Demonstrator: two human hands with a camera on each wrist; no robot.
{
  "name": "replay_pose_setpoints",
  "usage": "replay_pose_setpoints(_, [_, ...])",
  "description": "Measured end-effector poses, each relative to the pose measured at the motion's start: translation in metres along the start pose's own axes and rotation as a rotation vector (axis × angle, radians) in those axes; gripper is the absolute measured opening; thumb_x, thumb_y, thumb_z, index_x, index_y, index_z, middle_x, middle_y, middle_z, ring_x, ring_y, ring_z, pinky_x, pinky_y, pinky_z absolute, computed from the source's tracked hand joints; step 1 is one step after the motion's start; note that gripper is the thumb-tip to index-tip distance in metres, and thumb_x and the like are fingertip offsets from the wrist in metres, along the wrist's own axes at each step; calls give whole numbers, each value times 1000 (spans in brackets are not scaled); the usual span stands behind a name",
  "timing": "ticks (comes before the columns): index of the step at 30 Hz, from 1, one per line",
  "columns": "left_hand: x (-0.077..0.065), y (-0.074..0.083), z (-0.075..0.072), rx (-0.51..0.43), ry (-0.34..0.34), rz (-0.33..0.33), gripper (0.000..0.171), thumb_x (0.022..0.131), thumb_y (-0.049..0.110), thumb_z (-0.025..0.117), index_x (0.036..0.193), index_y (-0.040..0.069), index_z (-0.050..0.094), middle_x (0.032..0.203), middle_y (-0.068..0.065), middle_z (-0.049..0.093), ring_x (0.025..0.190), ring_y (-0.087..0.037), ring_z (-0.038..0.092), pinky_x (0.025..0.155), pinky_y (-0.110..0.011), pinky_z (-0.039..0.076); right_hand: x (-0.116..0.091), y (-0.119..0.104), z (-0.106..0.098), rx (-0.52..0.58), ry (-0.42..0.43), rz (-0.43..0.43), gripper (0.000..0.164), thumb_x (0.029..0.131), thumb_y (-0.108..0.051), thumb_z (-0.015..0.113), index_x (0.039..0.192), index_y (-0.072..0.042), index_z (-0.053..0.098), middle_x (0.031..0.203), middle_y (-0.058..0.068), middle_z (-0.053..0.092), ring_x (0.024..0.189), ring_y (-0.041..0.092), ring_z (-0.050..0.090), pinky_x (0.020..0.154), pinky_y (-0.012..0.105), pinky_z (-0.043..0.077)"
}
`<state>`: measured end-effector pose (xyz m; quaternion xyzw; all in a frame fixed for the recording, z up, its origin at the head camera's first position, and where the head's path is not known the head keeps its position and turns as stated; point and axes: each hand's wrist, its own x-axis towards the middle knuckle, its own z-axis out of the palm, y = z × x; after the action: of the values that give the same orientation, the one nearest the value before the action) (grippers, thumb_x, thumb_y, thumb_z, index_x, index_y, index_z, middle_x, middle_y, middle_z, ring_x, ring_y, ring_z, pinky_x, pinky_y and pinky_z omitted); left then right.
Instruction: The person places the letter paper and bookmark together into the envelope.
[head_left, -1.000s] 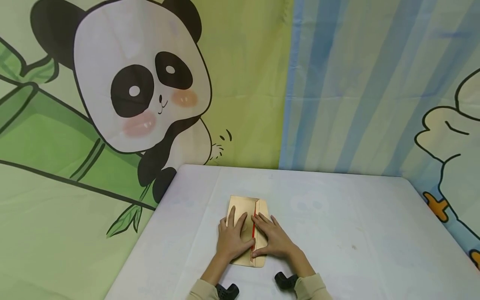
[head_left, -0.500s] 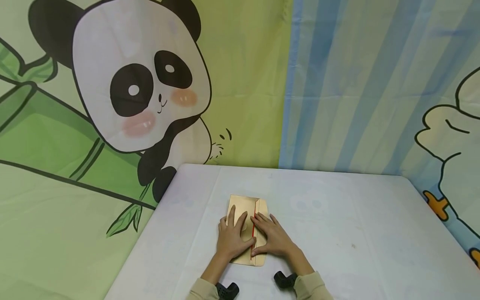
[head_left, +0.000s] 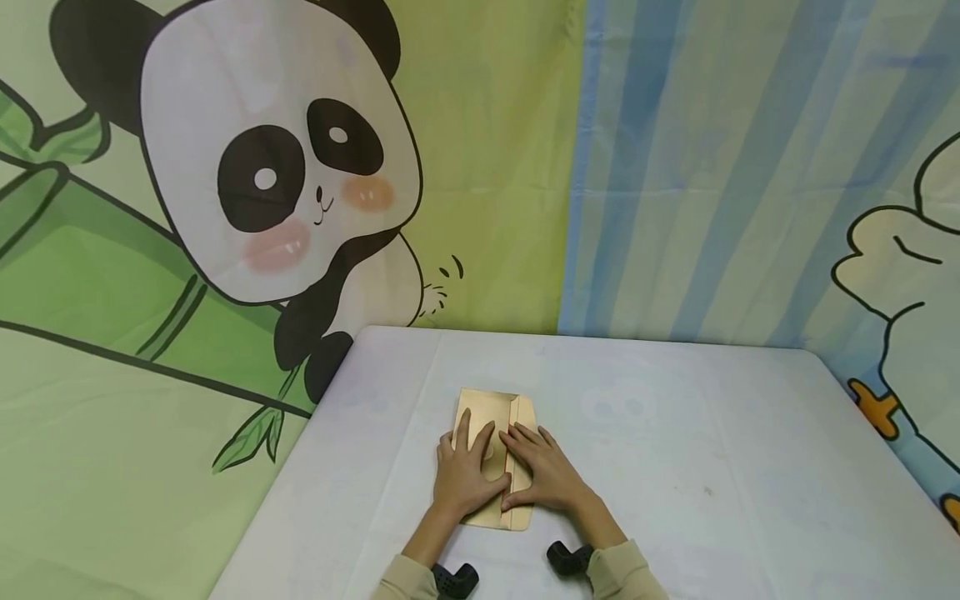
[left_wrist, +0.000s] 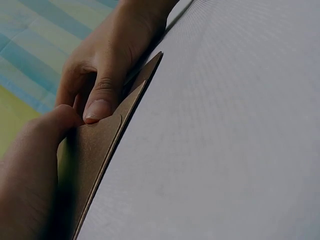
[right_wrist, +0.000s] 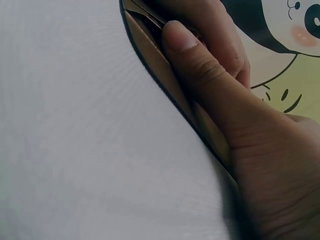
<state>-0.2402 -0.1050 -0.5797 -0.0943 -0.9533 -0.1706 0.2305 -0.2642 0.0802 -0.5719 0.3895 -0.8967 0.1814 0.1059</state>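
Observation:
A tan paper envelope (head_left: pixel 487 402) lies flat on the white table, its long flap (head_left: pixel 522 410) along the right side. My left hand (head_left: pixel 463 483) rests on the envelope's body with fingers spread, thumb near the flap fold. Pressing on the flap side, my right hand (head_left: pixel 551 479) has its fingers extended and its thumb close to the left thumb. Only a trace of a red edge shows between the hands. In the left wrist view both thumbs touch the brown envelope (left_wrist: pixel 102 142). The right wrist view shows a gap under the envelope's edge (right_wrist: pixel 155 57) beside the right thumb.
The white table (head_left: pixel 697 450) spreads around the envelope, its far edge against a printed curtain (head_left: pixel 495 167) with a panda. Black devices (head_left: pixel 456 582) sit at both wrists, near the beige sleeves.
The red strip along the flap fold has narrowed to a trace. My right fingers have shifted slightly left; my left hand has stayed nearly in place.

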Motion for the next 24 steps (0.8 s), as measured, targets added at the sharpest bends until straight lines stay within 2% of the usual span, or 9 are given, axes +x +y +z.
replay_pose_setpoints(24, [0,-3,0,8,1,13,84,57,61,61,132,27,45,146,-12,23,102,-34,39,82,-47,34,-1,-3,-1,5,-28,21,105,59,-77,52,142,-16,28,144,6,32,134,22,23,105,50,15])
